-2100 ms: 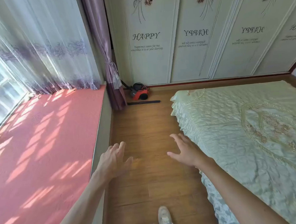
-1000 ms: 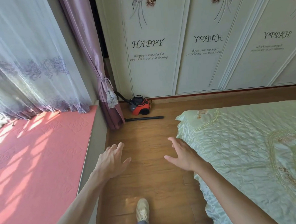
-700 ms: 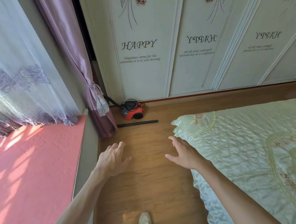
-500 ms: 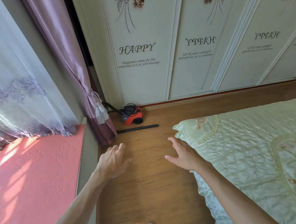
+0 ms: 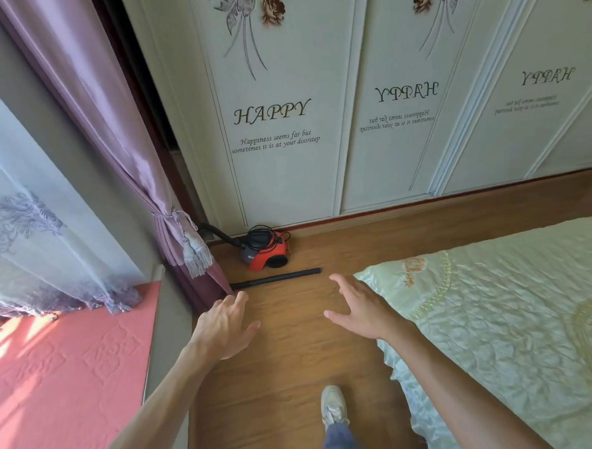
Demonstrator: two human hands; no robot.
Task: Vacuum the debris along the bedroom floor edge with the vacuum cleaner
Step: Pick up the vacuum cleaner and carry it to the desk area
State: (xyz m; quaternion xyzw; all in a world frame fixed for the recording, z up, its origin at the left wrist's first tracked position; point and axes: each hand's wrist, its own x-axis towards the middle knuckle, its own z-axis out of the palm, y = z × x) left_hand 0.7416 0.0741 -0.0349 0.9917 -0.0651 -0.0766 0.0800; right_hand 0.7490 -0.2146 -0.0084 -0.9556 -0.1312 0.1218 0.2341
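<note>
1. Now, my left hand (image 5: 221, 327) reaches out over the wooden floor (image 5: 288, 369), fingers straight and spread, holding nothing.
2. My right hand (image 5: 361, 310), at its 3 o'clock, is likewise spread and empty.
3. At 12 o'clock, a red vacuum cleaner (image 5: 267, 251) sits at the wardrobe (image 5: 285, 176) base, untouched.
4. Its black tube (image 5: 277, 278) lies flat between vacuum cleaner and hands.
5. A pale green bed (image 5: 498, 316) fills 3 o'clock, and a purple curtain (image 5: 111, 131) hangs at 10.

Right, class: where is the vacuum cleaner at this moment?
In the head view the red vacuum cleaner sits on the floor by the wardrobe doors, just right of the purple curtain, with a black tube lying in front.
</note>
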